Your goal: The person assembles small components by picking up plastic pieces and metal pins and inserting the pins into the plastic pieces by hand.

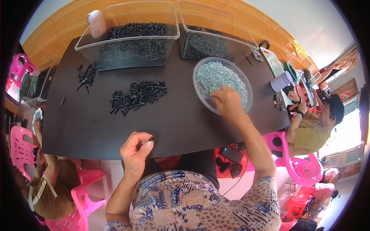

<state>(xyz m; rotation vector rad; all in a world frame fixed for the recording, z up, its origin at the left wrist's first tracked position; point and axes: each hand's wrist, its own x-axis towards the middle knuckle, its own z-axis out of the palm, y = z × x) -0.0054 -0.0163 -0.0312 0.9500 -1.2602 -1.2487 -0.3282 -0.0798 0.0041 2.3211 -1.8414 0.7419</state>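
Note:
Close to the table's near edge, my left hand (135, 151) is closed, pinching a small black plastic piece (151, 139) between thumb and forefinger. My right hand (229, 103) reaches into a round clear bowl (196, 85) heaped with small shiny metal pieces (220, 77). Its fingers are bunched together at the near part of the heap, and whatever is between the fingertips is hidden. A loose pile of short black cylindrical parts (138, 95) lies on the dark table (173, 127) between the bowl and a smaller black cluster (87, 75) at the left.
Two clear bins, one at the back left (127, 57) and one at the back right (206, 46), hold more black parts. A pink bottle (96, 24) stands behind. Co-workers sit on the right (314, 131) and left (58, 196). A red stool (231, 175) carries a phone.

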